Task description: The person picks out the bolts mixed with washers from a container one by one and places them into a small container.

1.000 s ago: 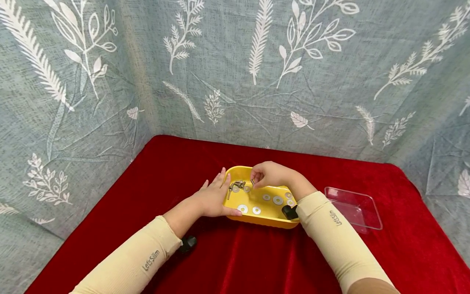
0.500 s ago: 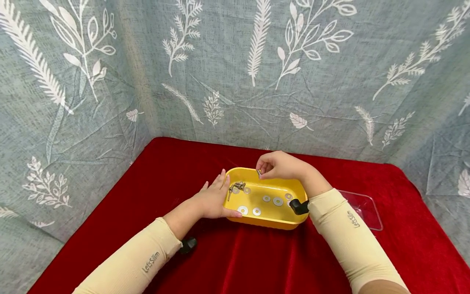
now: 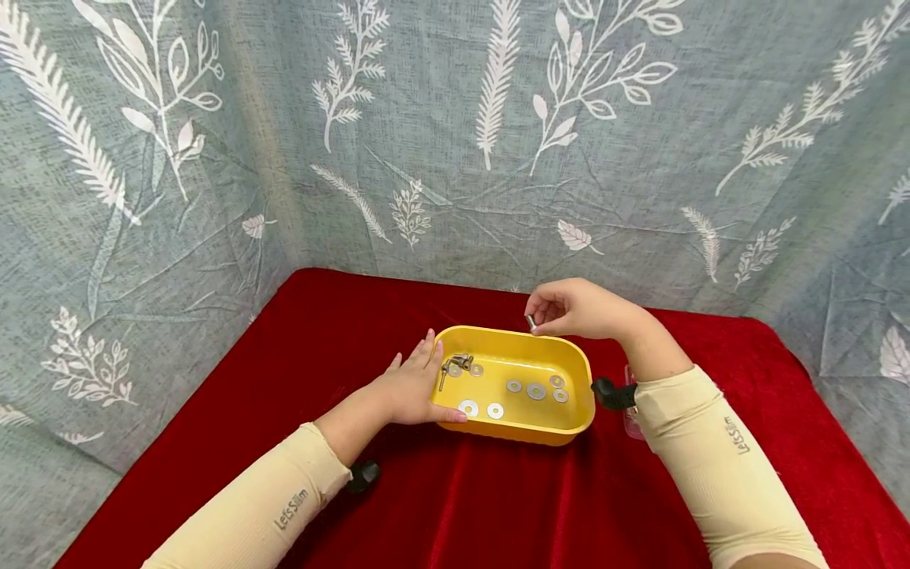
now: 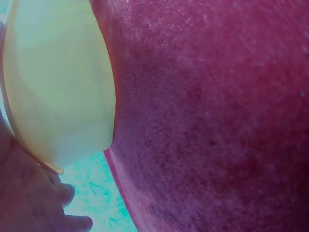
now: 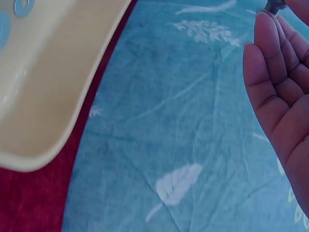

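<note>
A yellow plastic bin [image 3: 510, 427] stands on the red cloth. My left hand [image 3: 407, 389] rests against its left end, fingers straight, thumb over the near rim; the left wrist view shows these fingers [image 4: 67, 193] beside the bin wall. Flat metal washers [image 3: 536, 391] lie spread on the bin floor, and a small cluster of screws [image 3: 460, 362] lies in its left end. Above the far rim, towards the right, my right hand [image 3: 579, 310] pinches a small metal bolt [image 3: 531, 322] between thumb and fingers. In the right wrist view the bolt [image 5: 275, 6] shows only partly.
Right of the bin, a clear plastic box [image 3: 631, 425] is mostly hidden behind my right forearm. A black wrist camera mount [image 3: 611, 393] sits close to the bin's right end. A patterned grey-blue curtain [image 3: 441, 158] hangs behind the table.
My right hand has risen out of the bin and moved right with the bolt, past the far rim. The forearm now covers most of the clear box. My left hand stays put.
</note>
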### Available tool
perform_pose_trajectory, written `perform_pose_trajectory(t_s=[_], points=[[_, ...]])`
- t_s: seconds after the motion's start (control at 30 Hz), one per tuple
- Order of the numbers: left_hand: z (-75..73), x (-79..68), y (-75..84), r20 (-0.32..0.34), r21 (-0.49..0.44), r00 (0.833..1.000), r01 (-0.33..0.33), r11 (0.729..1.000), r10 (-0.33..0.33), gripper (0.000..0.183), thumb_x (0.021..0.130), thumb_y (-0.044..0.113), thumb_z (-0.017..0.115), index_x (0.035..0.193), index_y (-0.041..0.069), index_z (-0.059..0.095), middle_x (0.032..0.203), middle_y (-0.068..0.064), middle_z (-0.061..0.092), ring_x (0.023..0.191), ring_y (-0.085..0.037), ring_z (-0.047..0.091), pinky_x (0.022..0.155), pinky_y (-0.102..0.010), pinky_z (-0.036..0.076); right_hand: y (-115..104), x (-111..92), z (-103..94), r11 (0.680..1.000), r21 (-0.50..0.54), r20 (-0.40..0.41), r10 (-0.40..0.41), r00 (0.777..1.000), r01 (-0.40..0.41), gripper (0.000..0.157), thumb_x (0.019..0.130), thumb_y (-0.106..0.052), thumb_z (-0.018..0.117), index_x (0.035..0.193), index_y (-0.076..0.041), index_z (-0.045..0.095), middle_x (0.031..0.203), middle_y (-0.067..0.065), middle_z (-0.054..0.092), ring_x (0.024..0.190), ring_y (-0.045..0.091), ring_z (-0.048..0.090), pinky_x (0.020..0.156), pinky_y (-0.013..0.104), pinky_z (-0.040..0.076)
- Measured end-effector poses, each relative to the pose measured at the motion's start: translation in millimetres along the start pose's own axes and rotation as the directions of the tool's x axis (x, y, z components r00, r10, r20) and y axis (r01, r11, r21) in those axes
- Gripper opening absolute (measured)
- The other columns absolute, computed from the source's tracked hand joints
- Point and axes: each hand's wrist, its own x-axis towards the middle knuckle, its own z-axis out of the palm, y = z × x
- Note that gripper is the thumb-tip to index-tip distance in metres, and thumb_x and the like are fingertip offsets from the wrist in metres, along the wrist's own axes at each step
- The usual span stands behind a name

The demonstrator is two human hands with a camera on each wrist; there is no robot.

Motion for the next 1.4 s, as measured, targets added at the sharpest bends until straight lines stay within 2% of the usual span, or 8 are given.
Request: perform_pose_trajectory(t_s=[0.37,0.67,1.07,1.4], points=[[1.9,0.9,-1.4,0.000,0.002,1.000,0.010,1.000,-0.010,0.124,0.064,0.080,0.051,0.146,0.002,0.000,0.152,-0.015,-0.012,0.140,-0.022,-0.002,0.108,-0.052,0.011,19,-34,-16.3,0.998,-0.002,-0.080,0.060,0.995,-0.060,0.018,0.080,-0.018,0.071,0.094,-0.009,0.064,0.081,0.001,0.061,0.077,0.015,0.058,0.068,0.026,0.049],[3.0,1.1,-2.5,-0.004,-0.004,1.000,0.006,1.000,-0.006,0.124,0.065,0.080,0.051,0.146,0.002,0.000,0.152,-0.015,-0.012,0.140,-0.023,-0.002,0.108,-0.053,0.010,37,-56,-23.0,0.996,-0.023,-0.089,0.088,0.992,-0.091,0.018,0.080,-0.015,0.072,0.094,-0.009,0.062,0.080,0.000,0.060,0.076,0.017,0.058,0.067,0.027,0.049],[2.2,0.9,-3.0,-0.003,-0.009,1.000,0.013,1.000,-0.013,0.124,0.064,0.080,0.051,0.146,0.002,0.000,0.151,-0.014,-0.013,0.140,-0.023,-0.002,0.108,-0.053,0.010,50,-83,-30.7,0.994,-0.014,-0.114,0.106,0.988,-0.109,0.017,0.080,-0.014,0.071,0.092,-0.006,0.062,0.079,0.001,0.060,0.073,0.013,0.058,0.066,0.024,0.048],[2.2,0.5,-1.2,0.001,-0.012,1.000,0.013,1.000,-0.013,0.123,0.065,0.080,0.051,0.146,0.003,0.000,0.152,-0.015,-0.011,0.140,-0.023,-0.002,0.108,-0.053,0.011,61,-113,-36.3,0.986,-0.007,-0.122,0.166,0.979,-0.168,0.019,0.080,-0.016,0.071,0.093,-0.005,0.061,0.082,0.002,0.060,0.075,0.011,0.058,0.068,0.024,0.049]])
